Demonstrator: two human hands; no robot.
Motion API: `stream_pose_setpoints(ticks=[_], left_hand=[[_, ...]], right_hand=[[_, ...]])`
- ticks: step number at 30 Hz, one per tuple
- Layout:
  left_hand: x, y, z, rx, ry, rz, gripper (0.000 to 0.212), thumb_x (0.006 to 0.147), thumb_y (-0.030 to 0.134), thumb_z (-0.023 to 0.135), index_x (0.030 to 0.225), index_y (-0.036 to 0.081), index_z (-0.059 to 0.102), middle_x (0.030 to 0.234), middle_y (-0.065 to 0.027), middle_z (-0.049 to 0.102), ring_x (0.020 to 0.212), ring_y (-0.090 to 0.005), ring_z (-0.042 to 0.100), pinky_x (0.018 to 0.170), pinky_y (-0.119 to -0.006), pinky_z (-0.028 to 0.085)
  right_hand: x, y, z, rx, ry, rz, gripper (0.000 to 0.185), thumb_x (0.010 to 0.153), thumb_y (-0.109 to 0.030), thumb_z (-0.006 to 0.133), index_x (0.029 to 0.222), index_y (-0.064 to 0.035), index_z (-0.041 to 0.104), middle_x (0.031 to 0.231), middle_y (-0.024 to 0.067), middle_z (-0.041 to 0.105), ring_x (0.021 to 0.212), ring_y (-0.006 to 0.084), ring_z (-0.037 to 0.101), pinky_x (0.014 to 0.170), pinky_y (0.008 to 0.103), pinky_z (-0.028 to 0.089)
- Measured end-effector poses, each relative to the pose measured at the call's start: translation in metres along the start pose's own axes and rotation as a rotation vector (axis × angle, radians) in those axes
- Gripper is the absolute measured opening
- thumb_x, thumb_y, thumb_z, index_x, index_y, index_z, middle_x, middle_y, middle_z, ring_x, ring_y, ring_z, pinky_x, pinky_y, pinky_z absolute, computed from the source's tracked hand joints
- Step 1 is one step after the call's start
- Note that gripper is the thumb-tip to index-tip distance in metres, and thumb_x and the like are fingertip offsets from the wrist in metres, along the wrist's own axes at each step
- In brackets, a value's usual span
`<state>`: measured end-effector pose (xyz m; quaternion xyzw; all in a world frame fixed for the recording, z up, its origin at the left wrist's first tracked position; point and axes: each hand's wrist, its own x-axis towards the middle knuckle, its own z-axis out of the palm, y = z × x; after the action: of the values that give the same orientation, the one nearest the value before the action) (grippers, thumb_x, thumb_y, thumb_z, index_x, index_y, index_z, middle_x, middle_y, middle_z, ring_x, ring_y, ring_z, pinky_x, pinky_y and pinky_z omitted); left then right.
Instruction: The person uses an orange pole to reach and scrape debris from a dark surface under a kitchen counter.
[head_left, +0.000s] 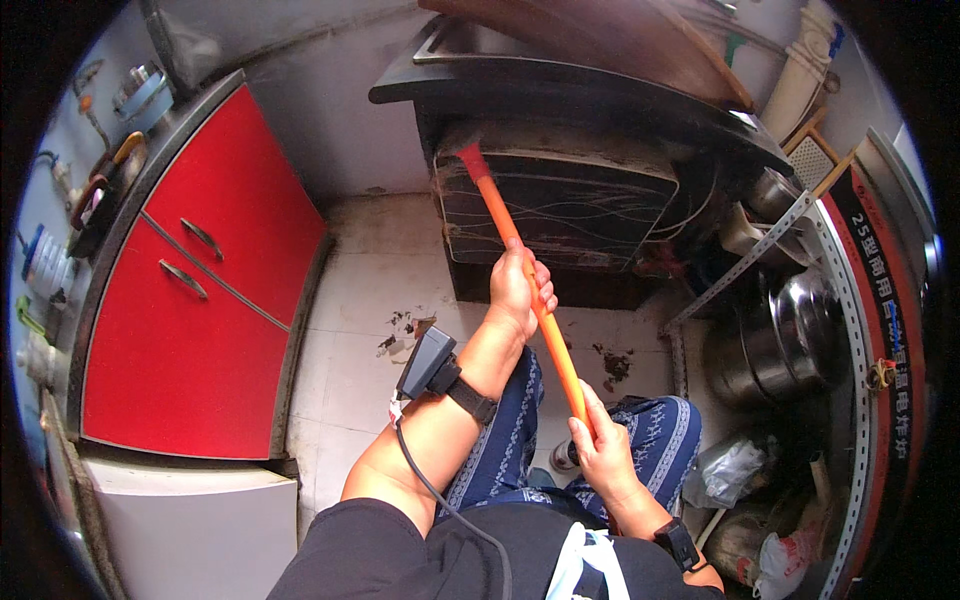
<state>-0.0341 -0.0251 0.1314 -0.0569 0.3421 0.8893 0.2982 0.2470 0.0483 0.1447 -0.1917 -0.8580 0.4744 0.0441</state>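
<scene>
My left hand (517, 289) is wrapped around the middle of an orange pole (559, 341), probably a broom handle. Lower down, my right hand (600, 450) grips its near end. The pole slants up and away to a flared red head (472, 161). That head is at the upper left edge of a dark, scratched panel (555, 210) under the counter. Whether it touches the panel, and what lies beyond it, I cannot tell. Dark scraps (409, 330) lie on the tiled floor to the left, with more debris (615, 364) to the right of the pole.
A red cabinet (195, 300) with two handles stands on the left. The dark countertop (540, 79) overhangs the panel. On the right, a perforated metal rack (862, 420) borders large metal pots (795, 330) and plastic bags (727, 472). A cable (442, 502) runs from my left wrist device.
</scene>
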Motion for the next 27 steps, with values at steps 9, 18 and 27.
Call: stream_pose_setpoints(ticks=[9,18,27], left_hand=[[0.018,-0.009,0.006,0.045,0.007,-0.016,0.047,0.116,0.065,0.044,0.107,0.019,0.045,0.070,-0.0042,0.047,0.052,-0.0198,0.045,0.049,-0.039,0.041],[-0.024,-0.034,0.001,0.041,0.147,0.049,0.046,0.118,0.062,0.043,0.102,0.019,0.048,0.072,-0.0028,0.047,0.055,-0.0186,0.044,0.052,-0.038,0.043],[-0.055,-0.102,0.078,0.173,-0.015,-0.025,0.041,0.120,0.053,0.044,0.110,0.013,0.051,0.082,-0.0065,0.056,0.064,-0.0229,0.058,0.061,-0.045,0.056]], right_hand=[[0.009,0.013,0.002,-0.010,0.013,-0.007,0.064,0.108,-0.014,0.071,0.168,-0.0153,0.050,0.083,0.0181,0.072,0.070,0.0226,0.073,0.070,0.0366,0.058],[-0.015,0.034,-0.033,0.107,-0.162,0.032,0.063,0.107,-0.019,0.072,0.166,-0.0162,0.051,0.111,0.0242,0.077,0.089,0.0363,0.081,0.081,0.0384,0.060],[-0.076,0.059,-0.106,0.362,-0.126,0.389,0.055,0.111,-0.017,0.068,0.164,-0.0103,0.055,0.099,0.0001,0.071,0.090,0.0076,0.065,0.085,0.0274,0.055]])
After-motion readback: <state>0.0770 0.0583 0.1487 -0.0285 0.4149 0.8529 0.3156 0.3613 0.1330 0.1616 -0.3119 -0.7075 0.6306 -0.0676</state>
